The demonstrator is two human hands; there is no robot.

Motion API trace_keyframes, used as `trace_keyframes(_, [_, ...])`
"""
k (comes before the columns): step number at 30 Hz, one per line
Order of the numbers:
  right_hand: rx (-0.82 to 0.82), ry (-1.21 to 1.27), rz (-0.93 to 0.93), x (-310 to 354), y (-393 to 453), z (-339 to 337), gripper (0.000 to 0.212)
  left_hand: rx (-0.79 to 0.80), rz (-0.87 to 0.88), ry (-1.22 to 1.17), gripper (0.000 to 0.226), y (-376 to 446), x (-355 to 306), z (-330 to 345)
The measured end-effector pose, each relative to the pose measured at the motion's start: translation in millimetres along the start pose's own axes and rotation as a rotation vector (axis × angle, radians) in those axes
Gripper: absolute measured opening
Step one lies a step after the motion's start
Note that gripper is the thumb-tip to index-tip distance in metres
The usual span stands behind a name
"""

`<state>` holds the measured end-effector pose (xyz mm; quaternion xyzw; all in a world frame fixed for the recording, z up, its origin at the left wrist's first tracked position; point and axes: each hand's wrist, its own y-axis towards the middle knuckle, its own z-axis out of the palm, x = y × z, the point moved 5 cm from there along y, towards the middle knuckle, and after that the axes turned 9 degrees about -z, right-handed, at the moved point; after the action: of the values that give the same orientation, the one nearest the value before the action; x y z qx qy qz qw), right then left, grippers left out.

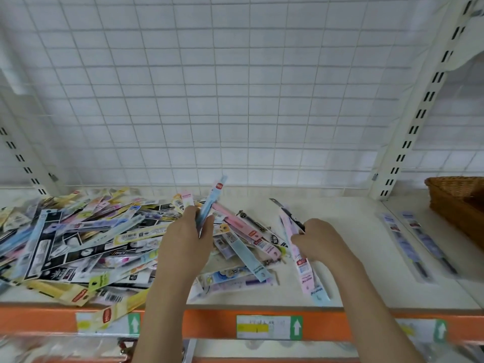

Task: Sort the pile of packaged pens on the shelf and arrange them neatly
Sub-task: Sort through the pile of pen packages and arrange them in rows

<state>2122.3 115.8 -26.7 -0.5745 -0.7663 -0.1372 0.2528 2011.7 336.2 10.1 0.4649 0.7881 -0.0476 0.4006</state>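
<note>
The wire-grid back panel takes up most of what there is to see, with the cream shelf running along under it and an orange front rail carrying price labels. On the left half of the shelf sprawls the pile of packaged pens, long flat sleeves lying every which way, some hanging over the front edge. Far right sits a wicker basket, and beside it two packs already lie side by side, roughly parallel, their long axes running front to back.

The left hand hovers over the pile's right fringe, its grip curled round a blue pack that stands nearly upright, top end toward the back panel. The right hand is over bare shelf, its grip pinching a small bunch of pink and blue packs that slants from back-left to front-right.

The matter to watch, I'd say, is the line between the two hands: the bunch lies just to the right of the blue pack, and the right hand is the nearer one to the tidy pair. The blue pack's axis probably has to tilt to match the bunch before joining it.
</note>
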Motion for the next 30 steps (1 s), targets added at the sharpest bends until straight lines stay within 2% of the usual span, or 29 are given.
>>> trace_keyframes(6, [-0.187,0.311,-0.135,26.9,-15.8,-29.0,0.008,-0.006,-0.013,-0.011,0.028,1.5,5.7,-5.7])
trace_keyframes(9, [-0.216,0.363,-0.155,34.1,-23.9,-32.3,0.004,-0.016,-0.019,-0.008,0.027,0.2,9.2,-6.9])
trace_keyframes(15, [-0.255,0.362,-0.152,38.5,-29.3,-23.2,0.028,-0.008,-0.034,-0.01,0.022,0.3,15.6,-7.3])
trace_keyframes(17, [-0.248,0.308,-0.148,37.2,-28.0,-17.2,0.033,-0.008,-0.036,-0.003,0.023,0.7,17.6,-7.9])
trace_keyframes(24, [-0.093,0.237,-0.14,38.1,-20.3,10.8,0.014,-0.001,-0.037,0.029,0.024,3.4,25.2,-12.5])
trace_keyframes(28, [-0.065,0.213,-0.168,49.0,-15.6,17.4,0.035,-0.006,-0.05,0.071,0.021,4.9,34.1,-22.6])
trace_keyframes(30, [-0.047,0.141,-0.185,54.3,-12.6,19.3,0.027,-0.028,-0.076,0.087,0.019,7.2,43.0,-31.8])
